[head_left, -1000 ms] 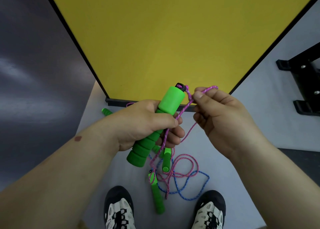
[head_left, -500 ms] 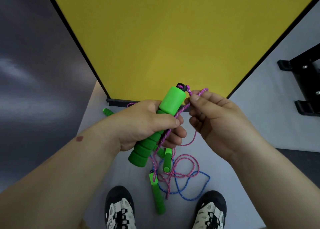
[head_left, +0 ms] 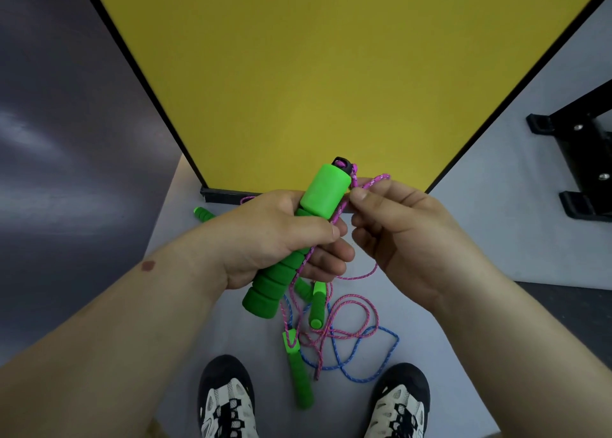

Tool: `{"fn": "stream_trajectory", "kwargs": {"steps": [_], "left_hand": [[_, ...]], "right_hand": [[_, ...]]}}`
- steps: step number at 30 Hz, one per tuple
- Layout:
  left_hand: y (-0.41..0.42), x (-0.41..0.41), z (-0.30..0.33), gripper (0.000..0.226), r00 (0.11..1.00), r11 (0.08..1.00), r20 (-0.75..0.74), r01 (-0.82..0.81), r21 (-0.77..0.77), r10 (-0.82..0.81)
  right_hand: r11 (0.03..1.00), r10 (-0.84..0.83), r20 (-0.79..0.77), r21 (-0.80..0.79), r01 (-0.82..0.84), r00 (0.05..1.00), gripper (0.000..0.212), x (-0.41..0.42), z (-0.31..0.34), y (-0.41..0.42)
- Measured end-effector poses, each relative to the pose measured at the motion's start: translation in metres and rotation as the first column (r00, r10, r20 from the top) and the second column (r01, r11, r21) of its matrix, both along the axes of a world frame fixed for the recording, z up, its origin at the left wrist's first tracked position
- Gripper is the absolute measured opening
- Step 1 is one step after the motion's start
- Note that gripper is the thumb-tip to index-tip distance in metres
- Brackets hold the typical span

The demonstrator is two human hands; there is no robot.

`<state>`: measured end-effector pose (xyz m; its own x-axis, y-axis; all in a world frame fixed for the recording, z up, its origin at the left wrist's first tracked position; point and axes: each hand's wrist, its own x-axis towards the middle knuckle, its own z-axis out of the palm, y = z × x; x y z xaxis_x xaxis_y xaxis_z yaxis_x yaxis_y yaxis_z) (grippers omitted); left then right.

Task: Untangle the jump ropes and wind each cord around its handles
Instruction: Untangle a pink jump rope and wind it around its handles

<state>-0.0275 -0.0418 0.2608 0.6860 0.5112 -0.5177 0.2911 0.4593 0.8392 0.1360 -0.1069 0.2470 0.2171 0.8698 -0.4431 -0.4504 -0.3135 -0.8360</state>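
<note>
Left hand point(head_left: 275, 235) grips the ridged green foam handle point(head_left: 299, 239) tilted upward while right hand point(head_left: 402, 230) pinches the pink braided cord point(head_left: 372, 182) beside its tip, apparently to wind it.

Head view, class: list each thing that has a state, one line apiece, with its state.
Left hand: grips green handle, held tilted.
Right hand: pinches pink cord beside handle top.
Blue cord: on floor, tangled with pink.
Floor handles: lying loose, unwound.
</note>
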Motion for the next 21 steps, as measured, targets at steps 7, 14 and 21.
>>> {"fn": "stream_trajectory", "kwargs": {"steps": [7, 14, 21], "left_hand": [[0.001, -0.001, -0.001, 0.005, 1.000, 1.000, -0.002, -0.029, -0.009, 0.029], [0.000, 0.001, 0.001, 0.007, 0.999, 0.999, -0.004, -0.054, 0.002, 0.054], [0.001, 0.000, -0.001, 0.007, 0.999, 0.999, 0.000, -0.034, 0.004, 0.034]], "right_hand": [[0.972, -0.232, 0.009, 0.030, 0.232, 0.973, 0.003, 0.013, 0.002, 0.005], [1.000, -0.013, -0.003, 0.010, 0.013, 1.000, 0.016, 0.001, -0.001, 0.001], [0.987, -0.161, 0.054, 0.034, 0.160, 0.985, 0.004, 0.007, 0.000, 0.003]]}}
